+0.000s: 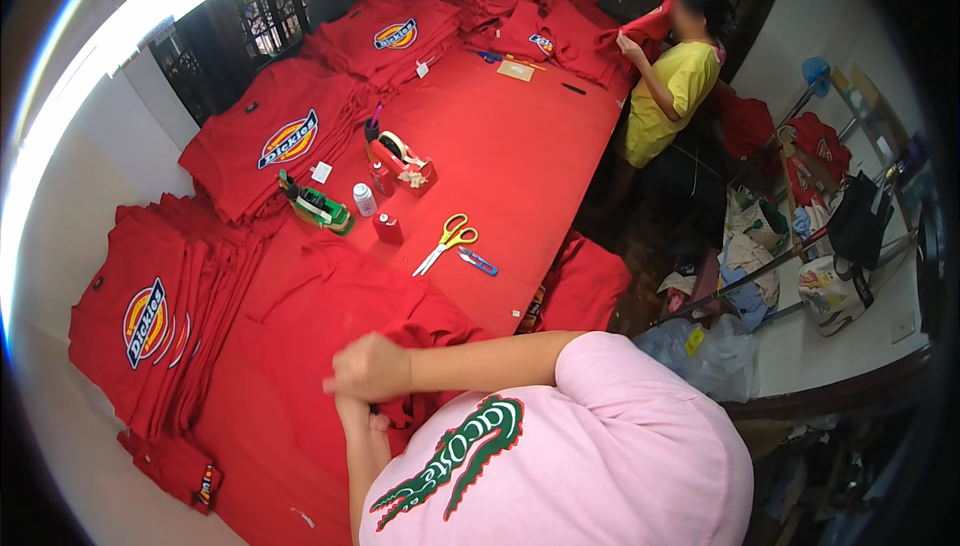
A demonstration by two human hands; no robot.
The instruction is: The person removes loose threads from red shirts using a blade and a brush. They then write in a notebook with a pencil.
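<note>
My right hand [368, 367] reaches across from the right with its fingers curled closed, slightly blurred. What it grips, if anything, does not show. It is above a spread red shirt [330, 291] on the red-covered table. Just below it is my left hand [376, 426], close against the right wrist area and overlapped by it; its fingers are mostly hidden. Bunched red cloth [430, 331] lies beside both hands. Beyond them are yellow-handled scissors [450, 242] and small blue thread snips [478, 262].
Stacks of red printed shirts [140, 316] line the left and far sides. A green tape dispenser [322, 210], a red tape dispenser [408, 168], a white bottle [364, 200] and a small red box [388, 229] stand mid-table. A person in yellow [672, 96] holds red cloth at the far right.
</note>
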